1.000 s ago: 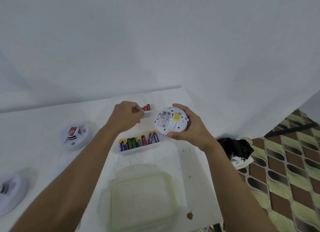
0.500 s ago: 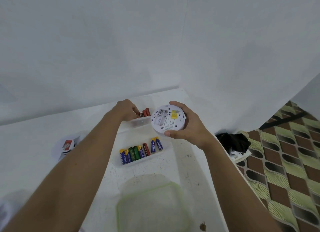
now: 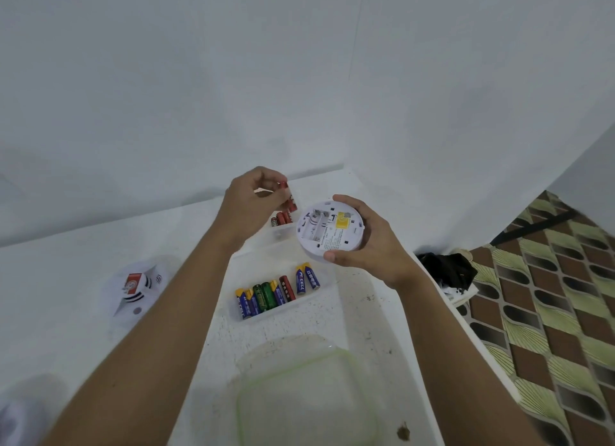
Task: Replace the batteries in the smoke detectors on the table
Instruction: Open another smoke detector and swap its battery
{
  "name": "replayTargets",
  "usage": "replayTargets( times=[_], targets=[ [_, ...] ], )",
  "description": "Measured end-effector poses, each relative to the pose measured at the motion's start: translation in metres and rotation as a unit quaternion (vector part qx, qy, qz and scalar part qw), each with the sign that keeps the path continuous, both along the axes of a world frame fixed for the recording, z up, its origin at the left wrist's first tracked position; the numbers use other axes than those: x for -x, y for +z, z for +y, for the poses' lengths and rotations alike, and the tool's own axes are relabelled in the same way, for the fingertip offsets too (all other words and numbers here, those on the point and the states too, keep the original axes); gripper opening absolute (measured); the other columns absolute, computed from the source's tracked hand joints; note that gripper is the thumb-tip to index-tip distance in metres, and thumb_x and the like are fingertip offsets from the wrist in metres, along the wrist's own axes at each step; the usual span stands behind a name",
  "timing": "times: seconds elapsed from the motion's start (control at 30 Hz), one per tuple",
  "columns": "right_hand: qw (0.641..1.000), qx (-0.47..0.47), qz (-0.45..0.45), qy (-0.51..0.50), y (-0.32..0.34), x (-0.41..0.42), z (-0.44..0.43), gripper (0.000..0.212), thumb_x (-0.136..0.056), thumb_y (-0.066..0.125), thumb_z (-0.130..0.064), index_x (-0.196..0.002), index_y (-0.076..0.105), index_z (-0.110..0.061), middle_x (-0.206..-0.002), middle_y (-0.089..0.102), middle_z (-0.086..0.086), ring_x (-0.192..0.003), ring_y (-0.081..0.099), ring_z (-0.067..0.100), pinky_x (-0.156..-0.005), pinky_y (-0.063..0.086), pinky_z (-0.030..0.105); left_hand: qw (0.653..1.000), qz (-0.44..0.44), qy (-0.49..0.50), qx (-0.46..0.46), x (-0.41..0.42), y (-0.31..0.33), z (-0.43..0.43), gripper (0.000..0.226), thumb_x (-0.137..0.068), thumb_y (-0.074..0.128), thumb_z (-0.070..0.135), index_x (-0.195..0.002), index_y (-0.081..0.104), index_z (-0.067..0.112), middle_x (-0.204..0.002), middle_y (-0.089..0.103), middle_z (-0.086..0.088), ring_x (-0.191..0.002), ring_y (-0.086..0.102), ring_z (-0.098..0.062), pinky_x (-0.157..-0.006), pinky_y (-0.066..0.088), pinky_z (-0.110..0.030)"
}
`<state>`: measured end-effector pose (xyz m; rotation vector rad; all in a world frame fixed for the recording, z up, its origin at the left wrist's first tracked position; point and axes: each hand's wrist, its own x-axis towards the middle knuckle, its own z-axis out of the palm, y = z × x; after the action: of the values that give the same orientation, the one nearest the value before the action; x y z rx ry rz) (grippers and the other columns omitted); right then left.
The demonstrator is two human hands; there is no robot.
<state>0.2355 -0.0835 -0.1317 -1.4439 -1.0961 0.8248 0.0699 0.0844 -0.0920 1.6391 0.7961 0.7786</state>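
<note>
The round white smoke detector [image 3: 329, 229] is held up over the far right part of the white table [image 3: 66, 262]. Its back faces the camera and leans a little to the left. The battery slots [image 3: 315, 227] are open with nothing in them, and they run nearly up and down in the view. A yellow sticker [image 3: 342, 220] sits beside them. The right hand [image 3: 376, 246] holds the detector by its rim, with the thumb curled on the near edge and the fingers curled over the far edge. Just to the left, the left hand [image 3: 253, 202] pinches a red battery [image 3: 290, 197] with its fingertips. The battery stands almost upright, its top leaning a bit left. Right under it, more red batteries [image 3: 282, 218] lie in a small clear box [image 3: 283, 236]. Nearer the person, a clear tray [image 3: 321, 291] holds a row of blue, green and red batteries [image 3: 276, 294] lying side by side. A second detector [image 3: 134, 287] lies on the table to the left, and a blurry third one [image 3: 16, 419] is at the bottom left corner. A clear lid with a green rim [image 3: 306, 402] lies close in front.
</note>
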Motion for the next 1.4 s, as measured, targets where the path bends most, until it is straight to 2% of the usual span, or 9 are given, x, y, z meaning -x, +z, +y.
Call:
replayTargets(
  times=[0.07, 0.13, 0.23, 0.37, 0.53, 0.7, 0.93, 1.2, 1.4],
  targets=[
    [1.000, -0.004, 0.002, 0.002, 0.001, 0.001, -0.001, 0.087, -0.062, 0.092, -0.016, -0.139, 0.052, -0.027, -0.129, 0.063, -0.009, -0.125, 0.059, 0.017, -0.101, 0.054, 0.051, 0.998, -0.056, -0.026, 0.027, 0.003, 0.002, -0.014, 0.014, -0.088, 0.069, 0.004, -0.102, 0.066, 0.003, -0.088, 0.067, -0.012, -0.078, 0.073, -0.027, -0.077, 0.060, -0.036],
    [1.000, -0.011, 0.006, 0.007, 0.002, 0.002, -0.003, 0.088, -0.061, 0.092, -0.017, -0.139, 0.053, -0.026, -0.129, 0.063, -0.006, -0.124, 0.059, 0.019, -0.100, 0.054, 0.051, 0.997, -0.062, -0.045, 0.025, 0.005, 0.001, -0.024, 0.013, -0.087, 0.071, 0.007, -0.099, 0.067, 0.005, -0.089, 0.069, -0.015, -0.079, 0.072, -0.026, -0.075, 0.059, -0.033],
    [1.000, -0.015, 0.015, 0.019, 0.003, 0.004, -0.004, 0.089, -0.058, 0.093, -0.023, -0.138, 0.054, -0.026, -0.129, 0.064, -0.001, -0.124, 0.060, 0.022, -0.100, 0.055, 0.049, 0.998, -0.031, -0.052, -0.019, 0.006, -0.005, -0.030, 0.009, -0.086, 0.074, 0.015, -0.093, 0.070, 0.014, -0.085, 0.072, -0.004, -0.077, 0.067, -0.013, -0.068, 0.052, -0.024],
    [0.999, -0.017, 0.026, 0.034, 0.006, 0.005, -0.005, 0.086, -0.059, 0.093, -0.021, -0.136, 0.055, -0.025, -0.125, 0.065, 0.002, -0.119, 0.063, 0.023, -0.094, 0.057, 0.043, 0.992, 0.014, -0.075, -0.099, 0.007, -0.014, -0.033, 0.008, -0.086, 0.073, 0.026, -0.094, 0.073, 0.023, -0.086, 0.070, 0.008, -0.083, 0.061, -0.020, -0.070, 0.049, -0.034],
    [0.999, -0.021, 0.018, 0.045, 0.009, 0.007, -0.004, 0.084, -0.059, 0.092, -0.013, -0.135, 0.057, -0.021, -0.122, 0.066, 0.002, -0.116, 0.064, 0.024, -0.092, 0.058, 0.042, 0.979, 0.035, -0.089, -0.179, 0.007, -0.023, -0.043, 0.014, -0.090, 0.068, 0.027, -0.102, 0.073, 0.027, -0.099, 0.054, 0.009, -0.089, 0.053, 0.000, -0.071, 0.040, -0.008],
    [0.999, -0.020, 0.018, 0.040, 0.009, 0.008, -0.003, 0.086, -0.055, 0.093, -0.022, -0.134, 0.058, -0.022, -0.122, 0.066, 0.004, -0.117, 0.063, 0.026, -0.093, 0.058, 0.045, 0.970, 0.045, -0.077, -0.224, 0.010, -0.029, -0.048, 0.013, -0.093, 0.063, 0.029, -0.103, 0.071, 0.028, -0.104, 0.048, 0.007, -0.099, 0.052, 0.001, -0.069, 0.051, -0.015],
    [0.999, -0.004, 0.021, 0.045, 0.008, 0.006, -0.002, 0.086, -0.054, 0.094, -0.022, -0.133, 0.059, -0.025, -0.121, 0.066, 0.002, -0.115, 0.064, 0.025, -0.090, 0.059, 0.043, 0.954, 0.044, -0.080, -0.286, 0.011, -0.033, -0.049, 0.020, -0.094, 0.061, 0.025, -0.107, 0.073, 0.016, -0.107, 0.052, 0.000, -0.099, 0.051, -0.004, -0.066, 0.052, -0.017],
    [0.999, -0.004, 0.024, 0.047, 0.007, 0.002, 0.003, 0.083, -0.058, 0.093, -0.011, -0.133, 0.059, -0.023, -0.123, 0.067, 0.004, -0.114, 0.065, 0.023, -0.091, 0.059, 0.044, 0.945, 0.059, -0.086, -0.309, 0.008, -0.038, -0.043, 0.019, -0.095, 0.060, 0.028, -0.099, 0.074, 0.015, -0.104, 0.055, 0.004, -0.098, 0.052, -0.002, -0.069, 0.049, -0.015],
    [0.999, 0.006, 0.016, 0.034, 0.005, -0.001, 0.006, 0.083, -0.059, 0.092, -0.010, -0.134, 0.058, -0.023, -0.119, 0.068, -0.001, -0.114, 0.066, 0.021, -0.093, 0.059, 0.045, 0.958, 0.081, -0.117, -0.249, 0.004, -0.025, -0.031, 0.018, -0.091, 0.067, 0.027, -0.107, 0.075, 0.027, -0.101, 0.062, 0.008, -0.091, 0.056, 0.000, -0.070, 0.046, -0.012]
  ],
)
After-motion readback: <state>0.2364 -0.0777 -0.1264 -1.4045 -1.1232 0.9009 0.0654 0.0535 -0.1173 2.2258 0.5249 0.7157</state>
